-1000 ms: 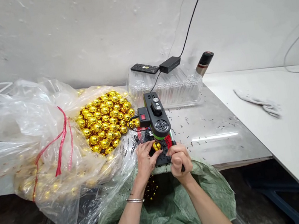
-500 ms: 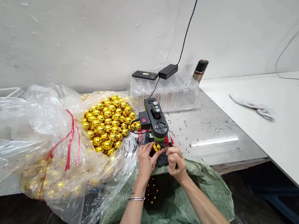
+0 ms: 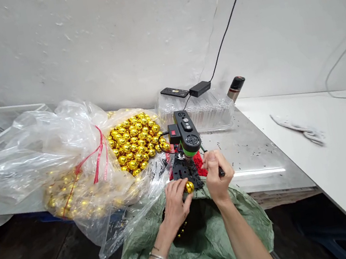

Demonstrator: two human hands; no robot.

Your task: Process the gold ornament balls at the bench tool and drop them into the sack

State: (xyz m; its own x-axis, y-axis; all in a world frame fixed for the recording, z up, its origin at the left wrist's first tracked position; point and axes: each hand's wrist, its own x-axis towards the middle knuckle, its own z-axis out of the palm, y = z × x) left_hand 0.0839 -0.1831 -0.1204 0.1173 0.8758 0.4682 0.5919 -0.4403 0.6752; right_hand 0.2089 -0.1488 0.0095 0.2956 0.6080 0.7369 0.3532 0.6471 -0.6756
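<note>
A small black bench drill press (image 3: 188, 131) stands at the table's front edge, its base (image 3: 182, 172) strewn with dark shavings. My left hand (image 3: 175, 199) has a shiny gold ball (image 3: 189, 187) between thumb and fingers, at the front of the base and clear of the drill head. Wrapped in a fist, my right hand (image 3: 217, 173) grips the drill press's lever handle (image 3: 221, 171), whose black end sticks out beside the fingers. Below both hands gapes a green woven sack (image 3: 242, 228), with several gold balls inside.
Many gold balls (image 3: 135, 140) lie in an open clear plastic bag (image 3: 74, 132) at left. Behind the drill are a clear plastic tray (image 3: 212, 109), a power adapter (image 3: 200, 88) and a dark bottle (image 3: 237, 88). A glove (image 3: 302, 130) lies on the white table at right.
My left hand has drawn the gold ball from under the drill head toward the sack. My right hand has moved right with the lever, and the view has shifted slightly.
</note>
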